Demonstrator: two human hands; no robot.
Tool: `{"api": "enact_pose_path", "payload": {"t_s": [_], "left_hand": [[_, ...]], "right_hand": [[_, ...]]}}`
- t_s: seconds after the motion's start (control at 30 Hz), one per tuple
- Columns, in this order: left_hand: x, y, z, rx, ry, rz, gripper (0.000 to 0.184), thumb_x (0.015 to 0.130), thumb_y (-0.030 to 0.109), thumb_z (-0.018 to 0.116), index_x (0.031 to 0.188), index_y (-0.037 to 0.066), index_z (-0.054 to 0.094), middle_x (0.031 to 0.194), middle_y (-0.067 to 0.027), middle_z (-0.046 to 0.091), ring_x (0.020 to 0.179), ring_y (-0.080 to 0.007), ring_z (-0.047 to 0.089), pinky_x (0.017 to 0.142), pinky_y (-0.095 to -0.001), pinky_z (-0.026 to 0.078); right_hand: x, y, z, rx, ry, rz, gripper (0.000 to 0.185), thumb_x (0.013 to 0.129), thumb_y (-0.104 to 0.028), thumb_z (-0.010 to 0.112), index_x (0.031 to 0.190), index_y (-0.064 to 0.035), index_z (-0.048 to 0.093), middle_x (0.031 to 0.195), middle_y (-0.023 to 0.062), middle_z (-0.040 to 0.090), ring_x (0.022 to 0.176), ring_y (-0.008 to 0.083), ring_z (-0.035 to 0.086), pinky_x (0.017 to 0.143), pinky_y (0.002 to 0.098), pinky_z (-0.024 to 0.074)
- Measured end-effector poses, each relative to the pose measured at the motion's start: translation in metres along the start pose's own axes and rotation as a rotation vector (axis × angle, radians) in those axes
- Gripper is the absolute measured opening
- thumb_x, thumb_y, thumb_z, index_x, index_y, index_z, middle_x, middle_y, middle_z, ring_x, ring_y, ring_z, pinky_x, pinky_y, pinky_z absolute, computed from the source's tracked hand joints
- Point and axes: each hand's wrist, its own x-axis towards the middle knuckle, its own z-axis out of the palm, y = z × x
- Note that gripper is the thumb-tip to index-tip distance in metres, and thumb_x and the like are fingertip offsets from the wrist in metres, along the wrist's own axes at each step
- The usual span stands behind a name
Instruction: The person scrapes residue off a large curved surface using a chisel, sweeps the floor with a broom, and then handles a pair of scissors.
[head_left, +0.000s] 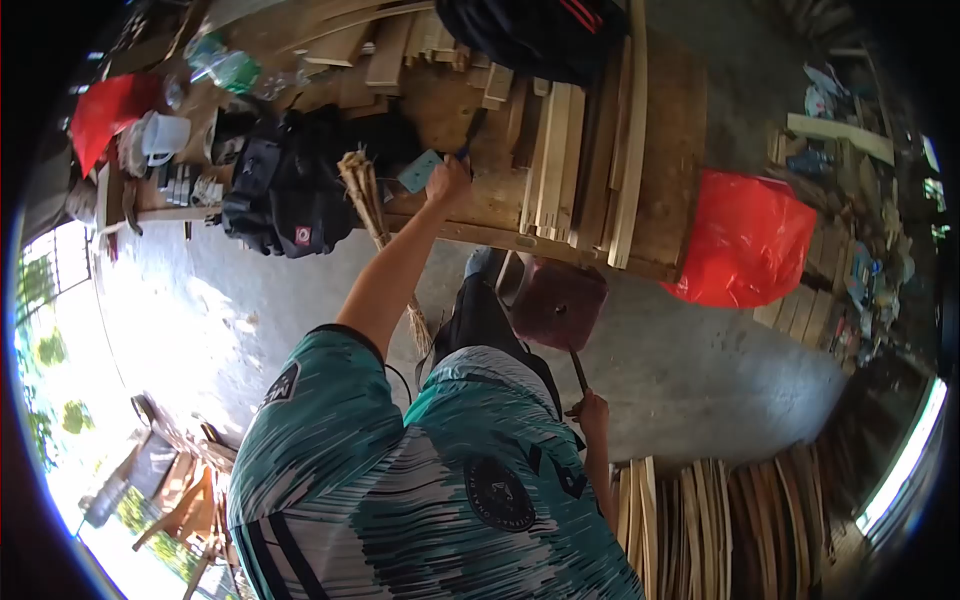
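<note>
My left hand [449,181] reaches over the front part of the wooden workbench [672,150], its fingers closed. A pale blue-green card-like piece [419,171] touches it on the left, and a small dark and blue item [464,152] shows at the fingertips; which of them it grips is unclear. Low beside my body, my right hand [591,409] is closed round a thin dark stick [579,370] that points up toward a dark red stool [560,303]. Long pale wood strips [558,160] lie on the bench to the right of my left hand.
A straw broom [366,195] leans by the bench edge, beside a black backpack [290,185]. Red plastic [750,240] hangs at the bench's right end. A white cup [166,135] and a green bottle [235,72] stand left. Upright boards [705,520] line the lower right.
</note>
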Motion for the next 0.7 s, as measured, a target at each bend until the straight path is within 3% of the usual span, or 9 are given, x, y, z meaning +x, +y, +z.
{"api": "enact_pose_path", "payload": {"t_s": [0.1, 0.17, 0.23, 0.3, 0.4, 0.5, 0.6, 0.7], "left_hand": [[-0.04, -0.047, 0.019, -0.169, 0.164, 0.167, 0.051, 0.098, 0.041, 0.042, 0.108, -0.007, 0.054, 0.101, -0.0311, 0.063, 0.102, -0.0497, 0.057, 0.086, -0.0546, 0.047], [-0.069, -0.081, 0.037, -0.135, 0.224, 0.202, 0.05, 0.098, 0.042, 0.043, 0.104, -0.006, 0.057, 0.087, -0.0263, 0.066, 0.085, -0.0435, 0.065, 0.076, -0.0503, 0.052], [-0.122, -0.08, 0.021, -0.55, -0.038, -0.031, 0.05, 0.098, 0.043, 0.047, 0.098, -0.005, 0.059, 0.074, -0.0181, 0.066, 0.067, -0.0327, 0.067, 0.064, -0.0422, 0.053], [-0.172, -0.082, 0.016, -0.599, -0.114, -0.114, 0.049, 0.097, 0.044, 0.05, 0.093, -0.004, 0.061, 0.069, -0.0118, 0.065, 0.059, -0.0223, 0.065, 0.056, -0.0347, 0.051], [-0.231, -0.1, 0.04, -0.576, -0.137, -0.084, 0.052, 0.098, 0.047, 0.045, 0.093, -0.002, 0.061, 0.066, -0.0086, 0.064, 0.054, -0.0188, 0.063, 0.05, -0.0321, 0.048], [-0.296, -0.094, 0.052, -0.352, -0.218, 0.015, 0.051, 0.099, 0.047, 0.043, 0.091, 0.0, 0.063, 0.063, -0.0063, 0.062, 0.051, -0.0163, 0.06, 0.047, -0.0314, 0.046], [-0.365, -0.063, 0.074, -0.537, -0.417, -0.092, 0.047, 0.099, 0.046, 0.047, 0.092, 0.002, 0.064, 0.06, -0.004, 0.058, 0.052, -0.0142, 0.057, 0.049, -0.0292, 0.044], [-0.412, -0.036, 0.099, -0.524, -0.618, -0.079, 0.042, 0.098, 0.044, 0.05, 0.092, 0.005, 0.065, 0.061, -0.0023, 0.057, 0.055, -0.0127, 0.058, 0.05, -0.028, 0.044]], "right_hand": [[0.028, -0.002, -0.008, -0.019, -0.068, -0.106, 0.051, 0.101, -0.034, 0.041, 0.07, 0.0037, 0.055, 0.06, 0.0119, 0.059, 0.055, 0.0266, 0.068, 0.044, 0.0333, 0.0518], [0.045, -0.008, -0.011, 0.053, -0.082, -0.082, 0.049, 0.101, -0.035, 0.043, 0.072, 0.0025, 0.056, 0.061, 0.0115, 0.059, 0.056, 0.0264, 0.068, 0.045, 0.0332, 0.0522], [0.057, -0.017, -0.008, 0.14, -0.117, -0.078, 0.047, 0.1, -0.036, 0.045, 0.073, 0.0009, 0.056, 0.061, 0.0106, 0.059, 0.056, 0.0256, 0.068, 0.046, 0.033, 0.0528], [0.06, -0.028, -0.01, 0.245, -0.167, -0.092, 0.045, 0.099, -0.037, 0.047, 0.074, -0.0009, 0.056, 0.062, 0.0091, 0.058, 0.056, 0.0244, 0.067, 0.048, 0.0327, 0.0535], [0.052, -0.039, -0.013, 0.417, -0.223, -0.164, 0.042, 0.099, -0.037, 0.048, 0.076, -0.0031, 0.055, 0.06, 0.0067, 0.055, 0.058, 0.0215, 0.066, 0.052, 0.0302, 0.0526], [0.016, -0.052, -0.03, 0.451, -0.294, -0.37, 0.038, 0.1, -0.036, 0.049, 0.078, -0.0058, 0.055, 0.061, 0.0035, 0.054, 0.059, 0.0194, 0.065, 0.054, 0.0293, 0.0494], [-0.007, -0.028, -0.043, 0.328, -0.238, -0.725, 0.04, 0.1, -0.036, 0.047, 0.082, -0.0021, 0.057, 0.061, 0.008, 0.058, 0.054, 0.0192, 0.062, 0.053, 0.0338, 0.0465], [-0.038, 0.005, -0.06, 0.105, -0.067, -0.916, 0.036, 0.1, -0.032, 0.048, 0.086, -0.0006, 0.057, 0.068, 0.0163, 0.062, 0.059, 0.0305, 0.064, 0.057, 0.0397, 0.0485]]}}
